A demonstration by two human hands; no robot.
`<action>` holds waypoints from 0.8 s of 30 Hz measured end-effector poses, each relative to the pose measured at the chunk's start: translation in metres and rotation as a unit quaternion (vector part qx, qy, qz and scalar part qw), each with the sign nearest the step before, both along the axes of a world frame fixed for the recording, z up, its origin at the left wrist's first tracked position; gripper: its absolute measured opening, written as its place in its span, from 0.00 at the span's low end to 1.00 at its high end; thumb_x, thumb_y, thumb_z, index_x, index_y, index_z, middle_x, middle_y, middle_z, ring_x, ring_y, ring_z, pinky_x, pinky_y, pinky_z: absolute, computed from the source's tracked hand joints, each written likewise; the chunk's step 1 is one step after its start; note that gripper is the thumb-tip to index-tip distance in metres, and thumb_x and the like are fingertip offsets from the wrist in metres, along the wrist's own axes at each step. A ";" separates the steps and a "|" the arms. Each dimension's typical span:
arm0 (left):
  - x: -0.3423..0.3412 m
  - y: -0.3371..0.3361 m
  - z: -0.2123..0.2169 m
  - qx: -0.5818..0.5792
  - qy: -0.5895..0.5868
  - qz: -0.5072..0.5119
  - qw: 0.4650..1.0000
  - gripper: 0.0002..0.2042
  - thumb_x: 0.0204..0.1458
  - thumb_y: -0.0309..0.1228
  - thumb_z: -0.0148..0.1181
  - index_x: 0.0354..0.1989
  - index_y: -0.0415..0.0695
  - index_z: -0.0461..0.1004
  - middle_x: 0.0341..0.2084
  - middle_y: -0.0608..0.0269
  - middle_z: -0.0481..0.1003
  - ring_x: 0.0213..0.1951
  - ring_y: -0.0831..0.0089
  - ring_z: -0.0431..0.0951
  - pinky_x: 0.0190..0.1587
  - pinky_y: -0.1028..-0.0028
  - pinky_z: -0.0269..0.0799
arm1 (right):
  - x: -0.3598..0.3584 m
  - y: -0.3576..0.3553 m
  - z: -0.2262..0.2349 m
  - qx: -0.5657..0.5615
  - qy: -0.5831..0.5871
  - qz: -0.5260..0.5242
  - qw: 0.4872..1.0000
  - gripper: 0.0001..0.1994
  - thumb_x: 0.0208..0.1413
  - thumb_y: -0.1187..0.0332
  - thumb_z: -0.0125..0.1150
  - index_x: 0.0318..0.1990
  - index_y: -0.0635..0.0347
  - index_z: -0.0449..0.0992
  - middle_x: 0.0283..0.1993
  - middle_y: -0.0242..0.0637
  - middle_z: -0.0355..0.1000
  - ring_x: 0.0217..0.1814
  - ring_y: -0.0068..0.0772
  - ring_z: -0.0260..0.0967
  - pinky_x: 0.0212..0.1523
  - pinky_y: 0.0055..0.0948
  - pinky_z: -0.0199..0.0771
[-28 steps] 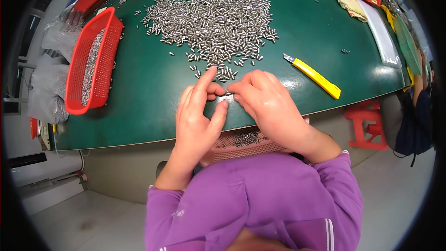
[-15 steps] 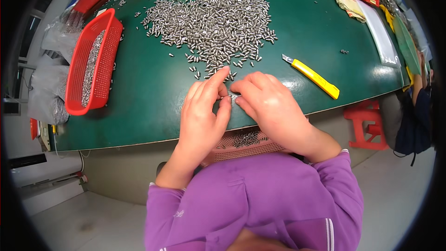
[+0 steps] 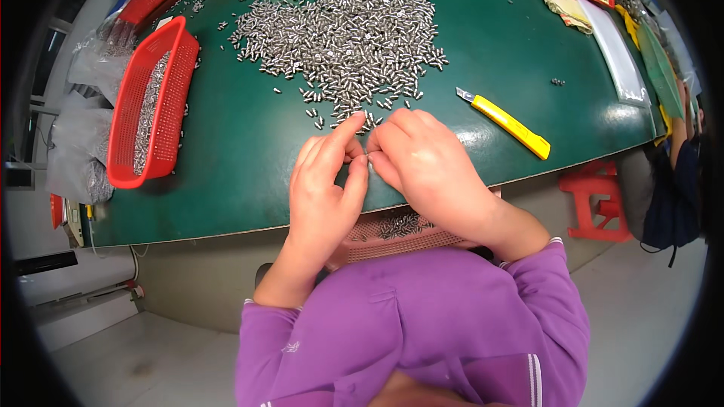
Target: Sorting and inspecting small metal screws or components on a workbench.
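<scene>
Near the table's front edge, my left hand is closed in a pinch, its index finger reaching toward a heap of small shiny metal parts. Meeting its fingertips, my right hand is also pinched, with thumb and bent fingers together. A sliver of a small metal part shows between the two sets of fingertips; the fingers hide most of it. A few loose pieces lie just beyond my hands, at the heap's near tip.
A red basket holding metal parts stands on the green table at left. The yellow utility knife lies at right, blade out. Below the table edge, a pink basket contains more parts. A red stool is on the floor.
My right hand has moved left and slightly away from me, closing the gap to my left fingertips. My left hand has shifted slightly left.
</scene>
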State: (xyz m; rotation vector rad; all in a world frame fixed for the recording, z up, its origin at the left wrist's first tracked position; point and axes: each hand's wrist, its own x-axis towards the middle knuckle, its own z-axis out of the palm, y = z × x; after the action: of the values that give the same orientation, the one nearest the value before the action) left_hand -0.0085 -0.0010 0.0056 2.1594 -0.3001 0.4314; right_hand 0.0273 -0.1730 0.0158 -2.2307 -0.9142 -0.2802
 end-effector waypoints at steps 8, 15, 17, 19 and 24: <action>-0.001 0.002 -0.002 0.027 -0.016 -0.001 1.000 0.29 0.48 0.13 0.63 0.62 0.42 0.73 0.31 0.64 0.75 0.36 0.73 0.75 0.42 0.72 0.75 | 0.002 0.003 -0.002 0.028 -0.006 -0.004 1.000 0.06 0.52 0.75 0.65 0.36 0.60 0.73 0.37 0.41 0.70 0.42 0.48 0.69 0.43 0.43 0.70; -0.001 0.001 -0.002 0.026 -0.011 0.001 1.000 0.31 0.48 0.13 0.63 0.65 0.40 0.69 0.31 0.65 0.75 0.36 0.73 0.74 0.42 0.72 0.74 | 0.005 0.000 -0.005 0.060 0.034 0.006 0.998 0.06 0.52 0.75 0.66 0.36 0.59 0.75 0.37 0.37 0.73 0.42 0.45 0.72 0.45 0.42 0.72; 0.000 0.001 -0.002 0.024 -0.008 -0.003 1.000 0.31 0.48 0.15 0.62 0.65 0.39 0.67 0.30 0.60 0.74 0.35 0.65 0.74 0.42 0.66 0.74 | 0.005 -0.001 -0.007 0.082 0.043 0.014 0.996 0.07 0.51 0.75 0.66 0.37 0.58 0.76 0.37 0.36 0.75 0.42 0.44 0.73 0.46 0.41 0.72; 0.000 0.001 -0.003 0.021 -0.006 -0.001 1.000 0.31 0.48 0.15 0.62 0.65 0.38 0.67 0.31 0.60 0.75 0.35 0.65 0.75 0.42 0.66 0.74 | 0.006 -0.002 -0.006 0.080 0.052 0.018 0.995 0.07 0.52 0.75 0.67 0.37 0.58 0.77 0.37 0.36 0.75 0.41 0.44 0.73 0.46 0.40 0.72; 0.000 0.002 -0.003 0.022 -0.009 -0.001 1.000 0.32 0.48 0.15 0.61 0.65 0.38 0.66 0.32 0.60 0.76 0.36 0.65 0.75 0.42 0.66 0.74 | 0.005 -0.001 -0.004 0.081 0.071 0.031 0.994 0.07 0.52 0.75 0.67 0.39 0.57 0.79 0.37 0.35 0.76 0.40 0.43 0.74 0.46 0.40 0.73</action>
State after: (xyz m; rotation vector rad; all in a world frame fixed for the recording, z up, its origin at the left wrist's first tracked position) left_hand -0.0080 0.0010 0.0029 2.1997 -0.3247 0.4466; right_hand 0.0324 -0.1743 0.0116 -2.0413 -0.8516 -0.1580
